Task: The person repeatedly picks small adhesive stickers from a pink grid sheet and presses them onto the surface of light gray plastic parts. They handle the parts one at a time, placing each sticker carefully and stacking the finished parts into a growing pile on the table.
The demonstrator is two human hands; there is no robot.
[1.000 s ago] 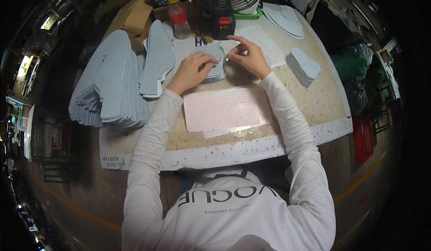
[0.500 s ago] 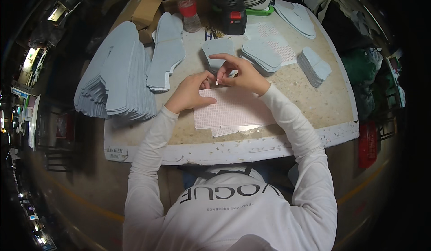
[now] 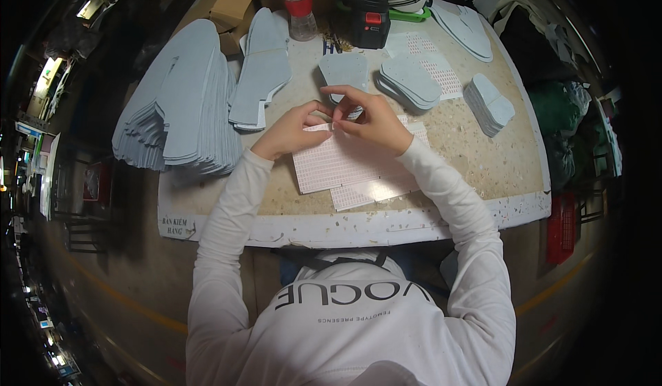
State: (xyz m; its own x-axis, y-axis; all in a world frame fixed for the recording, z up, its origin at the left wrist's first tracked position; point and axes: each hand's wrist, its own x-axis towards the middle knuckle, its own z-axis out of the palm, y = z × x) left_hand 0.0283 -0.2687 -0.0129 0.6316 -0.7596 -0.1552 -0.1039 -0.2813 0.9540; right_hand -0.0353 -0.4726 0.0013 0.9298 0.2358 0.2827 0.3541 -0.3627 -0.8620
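Observation:
Sheets of small pink-printed labels [image 3: 338, 165] lie overlapping on the table in front of me. My left hand [image 3: 298, 132] grips the upper left part of the top sheet, thumb over its face and fingers curled behind. At that sheet's top edge, the thumb and index finger of my right hand [image 3: 372, 120] pinch a tiny white label, partly hidden by the fingertips. Both hands' fingertips nearly meet there. Just beyond them stands a stack of pale grey-blue cut pieces [image 3: 343, 72], partly covered by my right fingers.
Tall stacks of grey-blue pieces [image 3: 186, 103] fill the left side, with another stack [image 3: 262, 86] beside them. More piles [image 3: 412, 82] and a small bundle [image 3: 488, 103] stand to the right. A bottle [image 3: 300, 10], a fan [image 3: 372, 27] and a cardboard box [image 3: 224, 6] are at the back.
The top label sheet has tilted and shifted slightly left, showing more of the sheet beneath. My right fingertips have come closer to the left hand at the sheet's top edge.

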